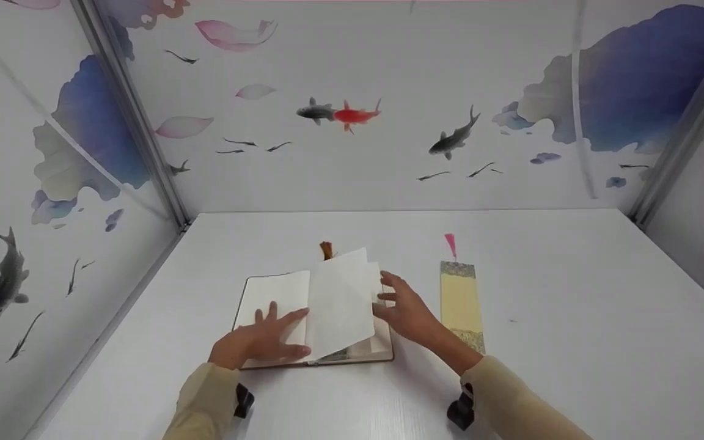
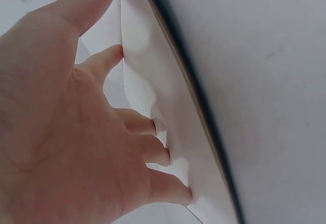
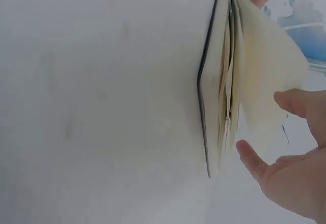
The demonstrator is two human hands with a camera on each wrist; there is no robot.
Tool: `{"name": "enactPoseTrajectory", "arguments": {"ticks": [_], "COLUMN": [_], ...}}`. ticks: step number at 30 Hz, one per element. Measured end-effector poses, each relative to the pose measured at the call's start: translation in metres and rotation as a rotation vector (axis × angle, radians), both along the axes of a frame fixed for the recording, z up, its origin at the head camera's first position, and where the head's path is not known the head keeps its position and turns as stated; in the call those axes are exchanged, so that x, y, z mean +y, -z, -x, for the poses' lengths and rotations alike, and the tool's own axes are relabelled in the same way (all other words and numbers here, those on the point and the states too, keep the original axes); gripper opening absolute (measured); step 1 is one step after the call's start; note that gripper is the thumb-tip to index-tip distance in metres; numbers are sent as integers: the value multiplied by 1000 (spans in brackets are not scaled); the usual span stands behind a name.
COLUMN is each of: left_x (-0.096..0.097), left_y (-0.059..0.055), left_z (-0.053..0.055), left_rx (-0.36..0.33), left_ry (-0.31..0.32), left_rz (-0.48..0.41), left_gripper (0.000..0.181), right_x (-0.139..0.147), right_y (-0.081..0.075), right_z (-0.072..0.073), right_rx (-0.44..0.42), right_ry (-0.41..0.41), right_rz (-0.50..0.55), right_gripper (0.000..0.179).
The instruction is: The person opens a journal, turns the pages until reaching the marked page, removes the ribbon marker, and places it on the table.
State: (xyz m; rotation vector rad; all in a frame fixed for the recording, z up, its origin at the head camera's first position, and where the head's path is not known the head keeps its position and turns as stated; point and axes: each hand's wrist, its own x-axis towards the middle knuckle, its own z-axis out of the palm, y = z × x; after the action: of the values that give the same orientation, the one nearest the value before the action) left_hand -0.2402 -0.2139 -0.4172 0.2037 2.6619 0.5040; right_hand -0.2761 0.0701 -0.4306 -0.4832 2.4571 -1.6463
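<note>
An open notebook [image 1: 275,284] with blank pages and a dark cover lies on the white table. My left hand [image 1: 260,339] rests with spread fingers on its left page, thumb and fingertips at the centre fold. Over the right half, a page [image 1: 340,299] stands lifted at a slant. Beside its free edge is my right hand [image 1: 410,308], thumb and fingers apart, fingertips right at the paper. Beneath that page shows the patterned end of a bookmark [image 1: 338,354], mostly hidden. A brown tassel [image 1: 326,250] sticks out past the notebook's top edge.
Right of the notebook lies a yellow bookmark [image 1: 460,299] with grey patterned ends and a pink tassel [image 1: 450,244]; my right forearm passes over its lower part. White panels [image 1: 388,171] printed with fish and petals enclose the table's back and sides.
</note>
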Motion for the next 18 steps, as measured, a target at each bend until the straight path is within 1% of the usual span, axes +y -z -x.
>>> {"name": "enactPoseTrajectory", "arguments": {"ticks": [3,5,7,9,11,13,18], "left_x": [1,1,0,0,0,0,-1], "left_y": [-1,0,0,2,2,2,4], "left_z": [1,1,0,0,-1,-2,-5], "left_rx": [15,12,3,-4,-2,6,31], "left_ry": [15,13,8,2,-2,-2,-10], "left_rz": [6,2,-6,-11,-10,-11,-29], "left_gripper": [91,92,92,91,91,90,86], "right_x": [-4,-7,-10,-12,-15,-19,-24], "right_y": [-4,-7,-10,-10,-11,-10,-11], "right_z": [1,1,1,1,1,2,8], "right_rx": [-149,-240,-312,-363,-385,-387,-316], "right_ry": [61,82,107,123,136,158,194], "right_rz": [139,212,249,257,252,218,106], "right_gripper": [59,54,52,52,53,55,54]}}
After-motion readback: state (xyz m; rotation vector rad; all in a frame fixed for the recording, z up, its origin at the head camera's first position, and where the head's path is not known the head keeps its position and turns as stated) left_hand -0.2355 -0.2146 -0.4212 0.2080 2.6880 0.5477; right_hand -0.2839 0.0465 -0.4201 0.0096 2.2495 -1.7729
